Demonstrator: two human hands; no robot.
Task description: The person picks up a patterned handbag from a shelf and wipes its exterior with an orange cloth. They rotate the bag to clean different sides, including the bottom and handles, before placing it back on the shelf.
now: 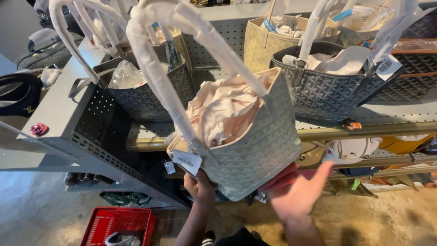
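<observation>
I hold up a pale grey-green patterned tote bag in front of the shelves. Crumpled pinkish paper fills it, and its handles are wrapped in white paper. A white tag hangs at its lower left corner. My left hand grips the bag's bottom left corner from below. My right hand presses flat under the bottom right, fingers spread and thumb pointing up.
A grey pegboard shelf carries several other totes: a dark grey one, a yellow one and a grey one at left. A red shopping basket stands on the concrete floor. Lower shelves hold more bags.
</observation>
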